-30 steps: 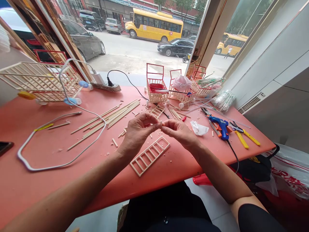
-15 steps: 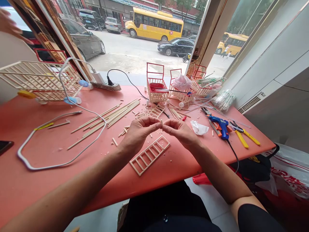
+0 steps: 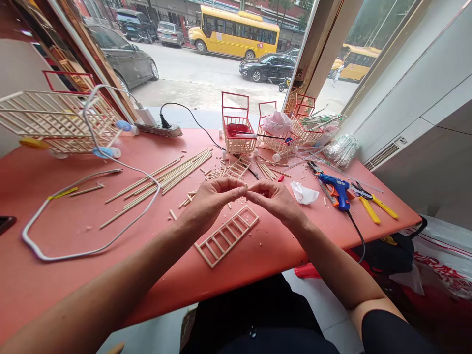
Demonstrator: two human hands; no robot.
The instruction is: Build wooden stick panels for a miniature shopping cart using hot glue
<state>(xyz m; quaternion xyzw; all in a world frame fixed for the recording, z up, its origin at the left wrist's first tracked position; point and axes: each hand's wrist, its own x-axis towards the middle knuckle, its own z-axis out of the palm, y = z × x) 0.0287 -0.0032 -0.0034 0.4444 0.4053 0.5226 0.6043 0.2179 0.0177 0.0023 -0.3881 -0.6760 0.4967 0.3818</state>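
Observation:
My left hand (image 3: 212, 201) and my right hand (image 3: 278, 201) meet fingertip to fingertip above the table. Pinched between them is a short piece of wooden stick (image 3: 246, 186), mostly covered by the fingers. Just below, a ladder-shaped frame of wooden sticks (image 3: 227, 236) lies flat on the table. Behind my hands are another small stick frame (image 3: 239, 168) and scattered short stick pieces (image 3: 217, 173). Long wooden sticks (image 3: 169, 177) lie to the left of my left hand. A crumpled white tissue (image 3: 304, 192) is to the right of my right hand.
A blue glue gun (image 3: 337, 189) and yellow-handled pliers (image 3: 376, 209) lie at the right. Small stick-built carts (image 3: 239, 135) stand along the window, with a larger cart (image 3: 66, 123) at the left. A white cable (image 3: 110, 241) loops over the red table (image 3: 165, 280).
Both hands stay together at the same spot, their fingers closed slightly further over the small stick piece. The camera view has shifted a little.

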